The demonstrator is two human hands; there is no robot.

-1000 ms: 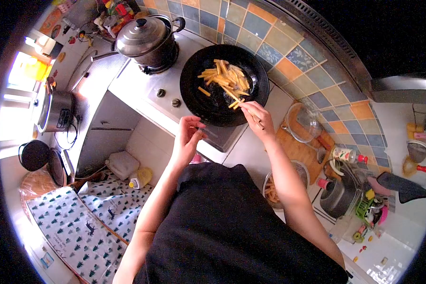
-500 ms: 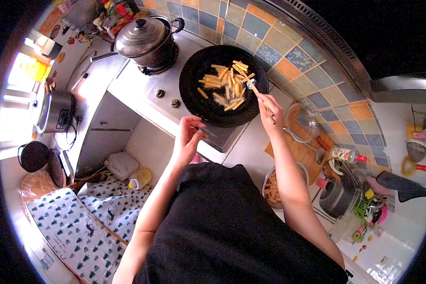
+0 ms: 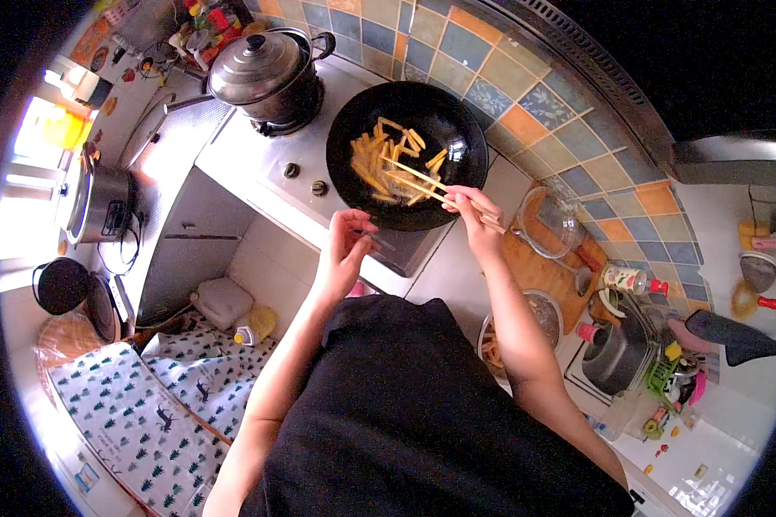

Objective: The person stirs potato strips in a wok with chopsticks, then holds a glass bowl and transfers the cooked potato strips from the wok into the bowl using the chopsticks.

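A black wok (image 3: 461,129) sits on the stove, and several yellow potato strips (image 3: 369,159) lie in its bottom. My right hand (image 3: 474,214) is closed around wooden chopsticks (image 3: 418,183) at the wok's lower right edge. Their tips are spread apart and reach among the strips. Just below the wok's near edge my left hand (image 3: 347,246) hangs over the front of the stove, its fingers curled with gaps between them and nothing seen in them.
A lidded steel pot (image 3: 263,77) stands on the left burner. Right of the stove are a wooden board (image 3: 526,258), a glass bowl (image 3: 550,224) and a bowl of more strips (image 3: 491,349). A sink (image 3: 616,358) lies farther right.
The chopsticks have swung left and opened, with my right hand moving slightly left. The strips have shifted, most of them toward the wok's left side. My left hand has stayed in place.
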